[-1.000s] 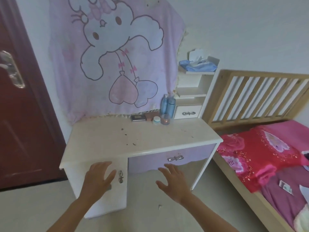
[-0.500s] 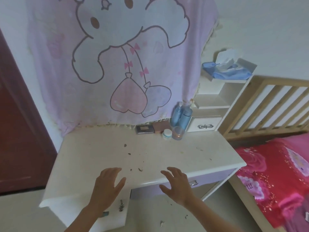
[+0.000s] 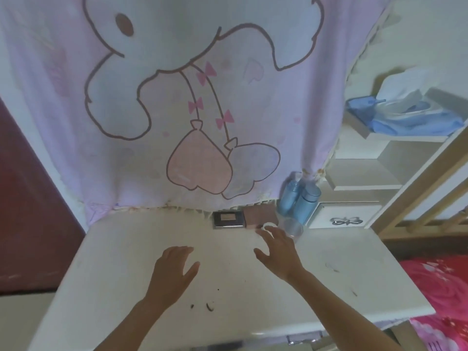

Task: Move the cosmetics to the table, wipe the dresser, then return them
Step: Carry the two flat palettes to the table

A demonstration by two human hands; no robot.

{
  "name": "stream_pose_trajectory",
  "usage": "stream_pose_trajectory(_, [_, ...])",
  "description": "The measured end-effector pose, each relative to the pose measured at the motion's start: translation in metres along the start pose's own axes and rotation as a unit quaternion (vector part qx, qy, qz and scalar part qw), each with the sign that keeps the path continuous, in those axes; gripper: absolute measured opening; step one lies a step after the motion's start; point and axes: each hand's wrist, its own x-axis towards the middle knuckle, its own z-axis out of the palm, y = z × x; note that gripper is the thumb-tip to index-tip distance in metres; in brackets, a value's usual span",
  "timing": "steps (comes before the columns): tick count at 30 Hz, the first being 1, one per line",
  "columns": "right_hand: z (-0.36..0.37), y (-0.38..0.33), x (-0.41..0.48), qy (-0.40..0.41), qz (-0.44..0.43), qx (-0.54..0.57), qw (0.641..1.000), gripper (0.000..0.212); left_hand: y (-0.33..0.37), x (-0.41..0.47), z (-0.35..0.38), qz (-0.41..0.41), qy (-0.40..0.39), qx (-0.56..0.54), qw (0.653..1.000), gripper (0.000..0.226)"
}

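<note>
I see a pink cartoon-rabbit cloth hung on the pale wall, dark red door at left, white shelf unit at right, wooden bed rail beside it, pink floral bedding below, soft even light

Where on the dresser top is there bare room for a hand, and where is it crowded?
Bare: the dresser top left of the left hand, and right of the right hand. Crowded: the back edge, with compact, clear cup and blue bottles.

No readable text, brand or number anywhere. Print on pale blue plastic bottles and dark square compact too blurred to read.
</note>
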Motion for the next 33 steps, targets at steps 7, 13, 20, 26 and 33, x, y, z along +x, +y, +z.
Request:
stream_pose_trajectory(7, [0.009,0.054,0.089,-0.024,-0.059,0.051,0.997,0.044,0.036,0.079,0.039,-0.005,-0.022,0.052,0.998,0.041])
stream_pose_trajectory(13, [0.035,0.066,0.151,-0.146,-0.082,-0.026,0.986,0.042,0.045,0.127,0.074,-0.007,-0.061,0.111,0.992,0.042])
stream_pose_trajectory(20, [0.057,0.082,0.178,-0.24,-0.073,-0.058,0.966,0.079,0.052,0.167,0.101,0.055,-0.111,0.153,0.98,0.047])
stream_pose_trajectory(26, [0.054,0.086,0.182,-0.284,-0.062,-0.061,0.955,0.073,0.044,0.183,0.115,0.048,-0.147,0.191,0.969,0.061])
stream_pose_trajectory(33, [0.057,0.081,0.186,-0.296,-0.089,-0.12,0.944,0.067,0.037,0.18,0.119,0.046,-0.163,0.204,0.964,0.069])
